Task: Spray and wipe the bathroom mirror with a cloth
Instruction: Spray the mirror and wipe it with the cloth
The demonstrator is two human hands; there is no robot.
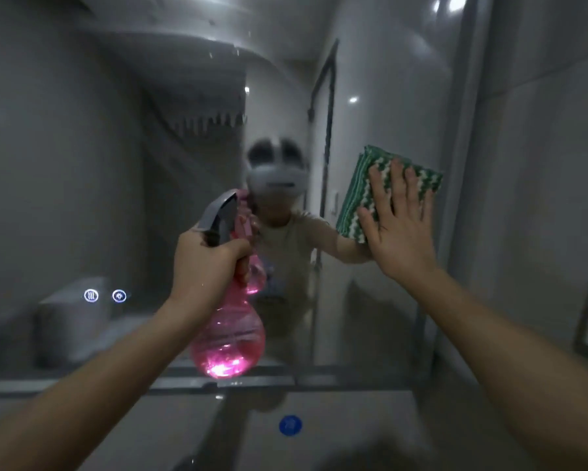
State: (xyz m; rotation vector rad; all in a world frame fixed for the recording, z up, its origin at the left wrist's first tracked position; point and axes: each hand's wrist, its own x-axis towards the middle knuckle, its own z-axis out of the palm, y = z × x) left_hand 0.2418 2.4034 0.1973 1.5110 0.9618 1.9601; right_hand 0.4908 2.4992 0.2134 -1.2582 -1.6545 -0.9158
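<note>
Left hand (pixel 208 263) grips neck of pink translucent spray bottle (pixel 229 338) — grey nozzle up, liquid in the bulbous base, held just before the glass. Right hand (pixel 399 226), fingers spread flat, presses folded green-and-white cloth (pixel 381 185) against mirror (pixel 81 164) near its right edge. Drip streaks mid-glass — wide pane to the left; bottom edge lies below the bottle.

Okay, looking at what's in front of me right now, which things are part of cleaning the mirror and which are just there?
Part of the job:
- mirror
- pink spray bottle, gripped in the left hand
- green cloth, pressed flat to the glass by the right hand

Just there:
- two lit round icons on the mirror
- blue round sticker below the mirror
</note>
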